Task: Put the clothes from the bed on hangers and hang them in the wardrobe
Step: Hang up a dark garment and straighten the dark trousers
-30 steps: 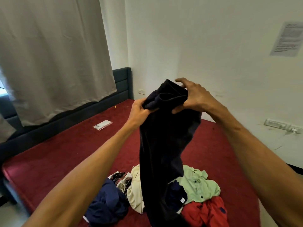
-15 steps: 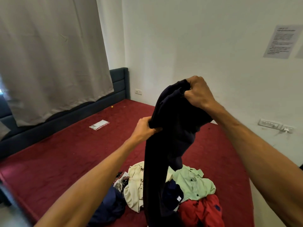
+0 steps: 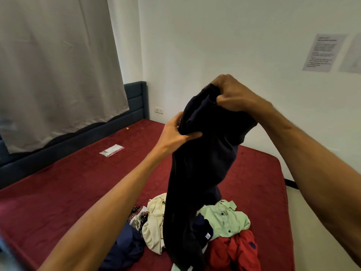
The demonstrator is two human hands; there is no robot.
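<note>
The garment (image 3: 201, 173) at frame centre is near-black navy. Below it lie a pale green shirt (image 3: 224, 219), a red top (image 3: 234, 251), a cream top (image 3: 154, 229), a black-and-white floral cloth (image 3: 139, 216) and a blue cloth (image 3: 125, 249). The bed (image 3: 68, 192) is maroon and the curtain (image 3: 54, 65), upper left, is grey.

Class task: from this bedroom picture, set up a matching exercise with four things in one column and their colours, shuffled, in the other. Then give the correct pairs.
Things
1. lifted garment
2. buttoned shirt
3. bed cover
4. curtain

Colours
A. light green
B. pale grey
C. dark red
D. very dark navy

Pairs: 1-D, 2-A, 3-C, 4-B
</note>
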